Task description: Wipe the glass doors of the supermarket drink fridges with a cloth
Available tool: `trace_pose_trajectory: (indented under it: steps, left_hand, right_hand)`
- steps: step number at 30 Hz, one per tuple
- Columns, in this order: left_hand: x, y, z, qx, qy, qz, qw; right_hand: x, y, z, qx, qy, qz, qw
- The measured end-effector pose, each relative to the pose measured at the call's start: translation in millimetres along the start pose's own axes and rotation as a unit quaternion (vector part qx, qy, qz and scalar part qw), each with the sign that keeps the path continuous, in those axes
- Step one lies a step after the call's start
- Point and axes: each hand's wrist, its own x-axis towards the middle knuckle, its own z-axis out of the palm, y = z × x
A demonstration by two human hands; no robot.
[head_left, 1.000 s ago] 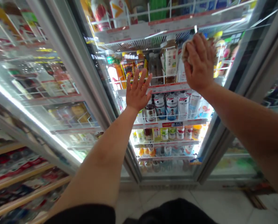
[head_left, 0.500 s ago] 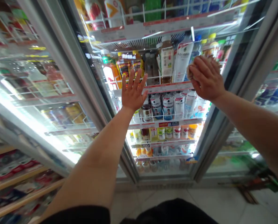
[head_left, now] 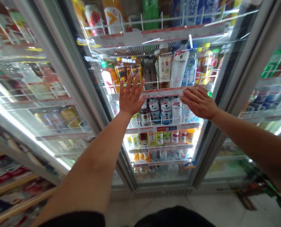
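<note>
My left hand (head_left: 129,98) lies flat with fingers spread against the glass door (head_left: 150,176) of a lit drinks fridge. My right hand (head_left: 199,102) presses a cloth (head_left: 198,87) to the same glass, further right. Only brownish edges of the cloth show past my fingertips; the rest is hidden under the hand. Behind the glass, near my left hand, stand dark-labelled bottles (head_left: 121,70). A white-labelled bottle (head_left: 179,67) and a blue bottle (head_left: 190,67) stand above and left of my right hand.
Metal door frames (head_left: 235,94) run down both sides, with more glass-fronted fridge sections beyond. Shelves of packaged goods with wooden edges (head_left: 17,205) stand at the lower left. Pale floor tiles (head_left: 123,209) lie below the fridge.
My right hand has moved down and slightly left across the glass with the cloth. My left hand stays spread on the glass, while the view has shifted slightly.
</note>
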Motion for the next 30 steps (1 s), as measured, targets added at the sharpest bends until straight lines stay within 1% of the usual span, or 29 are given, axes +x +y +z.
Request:
trace_pose_trajectory:
  steps: [2, 3, 5, 7, 9, 12, 14, 15, 18, 19, 20, 21, 23, 25, 26, 28, 30]
  left_hand:
    - [-0.2, 0.6, -0.7, -0.005, -0.007, -0.003, 1.0]
    - [-0.3, 1.0, -1.3, -0.006, -0.011, -0.005, 1.0]
    - [-0.3, 2.0, -2.4, -0.007, -0.016, -0.011, 1.0]
    - [0.0, 2.9, -3.3, -0.006, -0.019, -0.016, 1.0]
    - [0.3, 3.7, -4.0, -0.007, -0.02, -0.019, 1.0]
    - [0.6, 4.3, -4.5, -0.007, -0.022, -0.022, 0.999]
    - [0.3, 4.2, -4.4, -0.004, -0.024, -0.022, 0.999]
    - [0.1, 4.1, -4.2, 0.0, -0.024, -0.02, 1.0]
    - [-0.6, 3.5, -3.2, 0.012, -0.016, -0.012, 1.0]
    - [-0.6, 3.3, -3.0, 0.012, -0.013, -0.011, 1.0]
    - [-0.5, 3.2, -2.9, 0.009, -0.012, -0.012, 1.0]
    - [-0.4, 3.1, -2.8, 0.002, -0.012, -0.014, 1.0]
    - [-0.1, 3.2, -2.7, -0.014, -0.014, -0.019, 1.0]
    - [-0.2, 3.2, -2.5, -0.027, -0.015, -0.022, 0.999]
    - [-0.4, 3.1, -2.2, -0.03, -0.014, -0.022, 0.999]
    - [-1.0, 2.8, -1.6, -0.032, -0.012, -0.021, 0.999]
    - [-1.5, 2.4, -1.3, -0.035, -0.015, -0.021, 0.999]
  right_hand:
    - [-12.3, -17.8, 9.3, -0.007, 0.022, 0.002, 1.0]
    - [-19.5, -27.8, 15.2, -0.006, 0.019, -0.018, 1.0]
    - [-29.6, -43.1, 25.3, 0.018, -0.017, -0.098, 0.995]
    - [-28.6, -48.2, 29.7, 0.043, -0.045, -0.161, 0.985]
    - [-18.1, -46.6, 28.7, 0.049, -0.042, -0.175, 0.983]
    - [-2.5, -48.0, 27.3, 0.03, -0.017, -0.129, 0.991]
    - [1.2, -55.5, 30.7, 0.022, -0.005, -0.092, 0.995]
    - [2.2, -59.6, 32.9, 0.026, -0.002, -0.087, 0.996]
    - [14.1, -64.5, 35.6, 0.057, -0.009, -0.129, 0.99]
    - [22.8, -62.8, 34.1, 0.063, -0.013, -0.137, 0.988]
    - [33.6, -60.0, 31.7, 0.062, -0.012, -0.129, 0.99]
    - [45.5, -56.9, 28.6, 0.056, -0.004, -0.102, 0.993]
    - [68.3, -52.3, 22.9, 0.04, 0.028, -0.012, 0.999]
    - [84.6, -51.0, 19.6, 0.029, 0.056, 0.058, 0.996]
    - [89.9, -50.7, 18.7, 0.028, 0.059, 0.071, 0.995]
    - [98.6, -47.1, 15.8, 0.032, 0.046, 0.057, 0.997]
    - [110.6, -36.1, 9.1, 0.032, 0.034, 0.047, 0.998]
